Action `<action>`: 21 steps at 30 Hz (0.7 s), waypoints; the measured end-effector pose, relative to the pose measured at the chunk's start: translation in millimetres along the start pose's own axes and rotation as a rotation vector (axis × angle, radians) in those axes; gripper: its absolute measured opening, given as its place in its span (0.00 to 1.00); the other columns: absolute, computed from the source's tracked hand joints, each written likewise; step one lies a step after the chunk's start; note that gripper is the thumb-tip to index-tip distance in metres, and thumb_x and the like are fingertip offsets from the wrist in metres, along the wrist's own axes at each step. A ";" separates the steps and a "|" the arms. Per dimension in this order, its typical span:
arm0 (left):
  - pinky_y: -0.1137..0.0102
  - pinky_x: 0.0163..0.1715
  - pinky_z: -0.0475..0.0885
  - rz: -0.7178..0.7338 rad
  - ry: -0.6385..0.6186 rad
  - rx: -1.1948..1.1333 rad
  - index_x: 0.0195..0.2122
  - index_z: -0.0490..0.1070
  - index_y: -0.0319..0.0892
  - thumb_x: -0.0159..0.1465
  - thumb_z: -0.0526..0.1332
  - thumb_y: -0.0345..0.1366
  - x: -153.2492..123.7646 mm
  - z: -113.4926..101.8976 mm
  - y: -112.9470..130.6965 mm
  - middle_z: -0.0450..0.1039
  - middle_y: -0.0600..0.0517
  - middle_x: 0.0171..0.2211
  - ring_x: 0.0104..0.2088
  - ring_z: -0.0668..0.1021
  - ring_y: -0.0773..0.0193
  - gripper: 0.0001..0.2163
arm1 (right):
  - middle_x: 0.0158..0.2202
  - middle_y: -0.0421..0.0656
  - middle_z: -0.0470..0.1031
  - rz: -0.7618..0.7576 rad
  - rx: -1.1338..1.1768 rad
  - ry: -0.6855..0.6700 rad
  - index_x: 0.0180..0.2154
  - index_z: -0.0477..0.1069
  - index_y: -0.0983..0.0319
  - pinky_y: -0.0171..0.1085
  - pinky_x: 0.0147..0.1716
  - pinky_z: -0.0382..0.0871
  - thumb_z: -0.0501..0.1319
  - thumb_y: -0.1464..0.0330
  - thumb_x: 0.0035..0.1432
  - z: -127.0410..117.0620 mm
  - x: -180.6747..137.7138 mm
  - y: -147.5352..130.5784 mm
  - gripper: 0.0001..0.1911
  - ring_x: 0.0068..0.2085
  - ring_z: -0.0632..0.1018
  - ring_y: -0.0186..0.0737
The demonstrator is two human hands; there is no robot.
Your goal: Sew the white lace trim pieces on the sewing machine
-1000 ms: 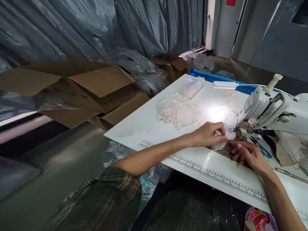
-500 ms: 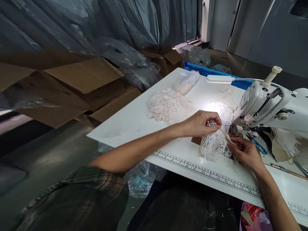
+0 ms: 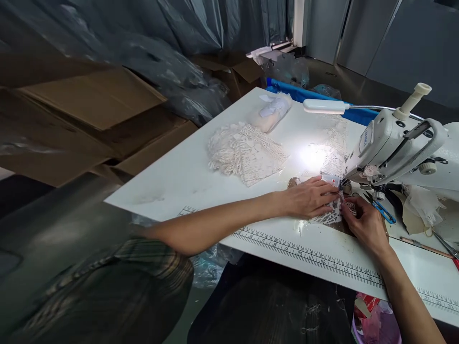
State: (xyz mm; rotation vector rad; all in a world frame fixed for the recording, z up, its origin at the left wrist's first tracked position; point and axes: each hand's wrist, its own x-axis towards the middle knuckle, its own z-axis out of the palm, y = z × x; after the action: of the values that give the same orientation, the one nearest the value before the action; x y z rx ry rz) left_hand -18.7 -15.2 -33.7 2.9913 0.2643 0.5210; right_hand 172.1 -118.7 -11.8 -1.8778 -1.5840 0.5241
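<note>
A piece of white lace point(image 3: 330, 216) lies at the needle area of the white sewing machine point(image 3: 389, 143). My left hand point(image 3: 311, 197) rests flat on it, palm down, with its fingers stretched toward the presser foot. On the other side, my right hand point(image 3: 364, 220) pinches the lace's right edge between thumb and fingers, close beside the foot. The needle and the foot are small and partly hidden. Farther left on the table sits a heap of cream lace point(image 3: 247, 150), and behind it a wrapped pale bundle point(image 3: 270, 112).
A lamp point(image 3: 324, 106) lights the white table point(image 3: 172, 188), whose front edge carries a printed ruler point(image 3: 304, 255). Blue thread snips point(image 3: 383, 211) and a pencil-like stick point(image 3: 425, 247) lie to the right. Cardboard boxes point(image 3: 96, 98) stand at left; a purple bin point(image 3: 385, 322) is below.
My left hand has let go of the raised lace and now lies flat on it. The lace has come down onto the table by the needle. My right hand still pinches its edge.
</note>
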 end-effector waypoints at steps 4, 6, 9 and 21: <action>0.52 0.59 0.66 -0.011 0.023 -0.026 0.55 0.69 0.42 0.73 0.54 0.42 -3.6 -3.1 -13.5 0.70 0.42 0.58 0.56 0.74 0.55 0.14 | 0.22 0.40 0.74 -0.015 0.016 0.011 0.37 0.76 0.60 0.36 0.25 0.64 0.57 0.52 0.57 3.7 -2.4 0.7 0.19 0.23 0.71 0.36; 0.52 0.58 0.67 -0.033 0.086 -0.017 0.53 0.69 0.43 0.73 0.54 0.42 -4.0 -4.3 -13.1 0.70 0.43 0.58 0.55 0.74 0.56 0.13 | 0.24 0.41 0.75 -0.036 0.033 0.011 0.37 0.75 0.61 0.35 0.24 0.65 0.58 0.52 0.57 4.3 -3.2 1.1 0.19 0.23 0.71 0.35; 0.54 0.54 0.70 -0.072 0.182 0.038 0.50 0.71 0.41 0.73 0.53 0.38 -2.1 -5.5 -4.5 0.73 0.43 0.54 0.52 0.76 0.57 0.11 | 0.26 0.42 0.77 -0.083 0.030 0.026 0.36 0.75 0.60 0.35 0.25 0.66 0.59 0.54 0.57 5.3 -4.9 0.6 0.17 0.23 0.71 0.34; 0.63 0.50 0.76 -0.016 0.052 -0.113 0.48 0.72 0.39 0.72 0.55 0.34 0.8 3.7 0.9 0.78 0.45 0.43 0.44 0.78 0.62 0.09 | 0.32 0.43 0.79 -0.309 -0.068 -0.062 0.39 0.77 0.59 0.35 0.30 0.70 0.56 0.60 0.61 3.0 -6.3 -4.4 0.14 0.29 0.76 0.37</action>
State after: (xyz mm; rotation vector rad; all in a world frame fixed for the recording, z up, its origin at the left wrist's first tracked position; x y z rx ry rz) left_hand -16.5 -16.1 -36.8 2.8668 0.2540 0.5924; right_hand 165.6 -123.8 -11.6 -1.6345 -1.9103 0.3995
